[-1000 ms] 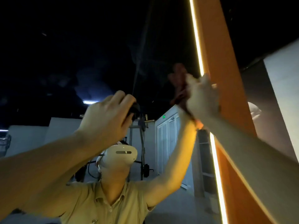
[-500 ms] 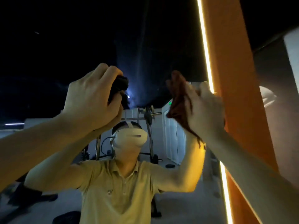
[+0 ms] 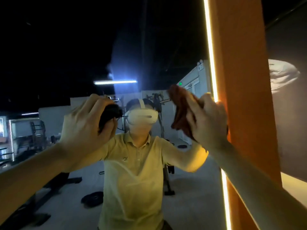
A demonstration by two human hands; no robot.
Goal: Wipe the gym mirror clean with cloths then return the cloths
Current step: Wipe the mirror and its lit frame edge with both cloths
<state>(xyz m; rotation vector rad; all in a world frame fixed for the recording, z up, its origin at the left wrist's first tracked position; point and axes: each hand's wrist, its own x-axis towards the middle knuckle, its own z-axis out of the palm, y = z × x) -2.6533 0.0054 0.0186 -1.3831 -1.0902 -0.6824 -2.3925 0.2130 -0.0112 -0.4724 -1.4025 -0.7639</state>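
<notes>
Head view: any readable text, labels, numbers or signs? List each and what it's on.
Nothing can be read.
Green sign on the white wall reflected in the mirror: too small and blurred to read.
Small mark on the chest of the shirt: blurred, unreadable.
Headset, dark cloth, red-brown cloth: no lettering visible.

The right cloth (image 3: 180,112) is rust-red, the left cloth (image 3: 110,114) seemingly black, the panel (image 3: 240,80) orange.
</notes>
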